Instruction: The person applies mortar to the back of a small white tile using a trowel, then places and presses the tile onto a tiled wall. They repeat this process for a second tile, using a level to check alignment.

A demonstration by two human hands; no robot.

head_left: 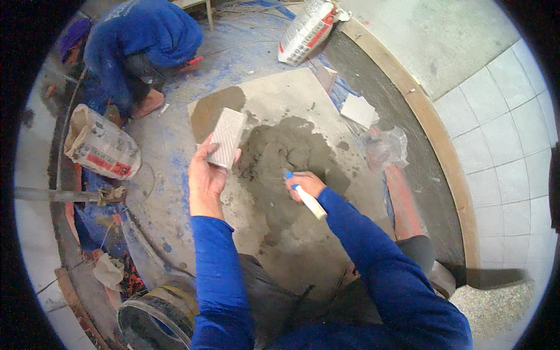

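Observation:
My left hand (209, 175) is closed around a small rectangular tile (228, 135), its ridged pale back turned up toward me. Wrapped round the white and blue handle of a tool, probably a trowel (310, 202), my right hand (305, 185) is over the wet grey mortar (309, 140). The tool's blade cannot be made out against the mortar. That mortar lies heaped and smeared across a large pale board (280, 87), which has a brown damp patch near its far left corner.
A co-worker in blue (146, 41) crouches at the far left. Bags stand at left (105, 143) and far right (309, 35). A bucket (151, 321) is near my left arm. A white tile piece (358, 111), clear plastic (388, 146) and wooden edging (431, 116) lie right.

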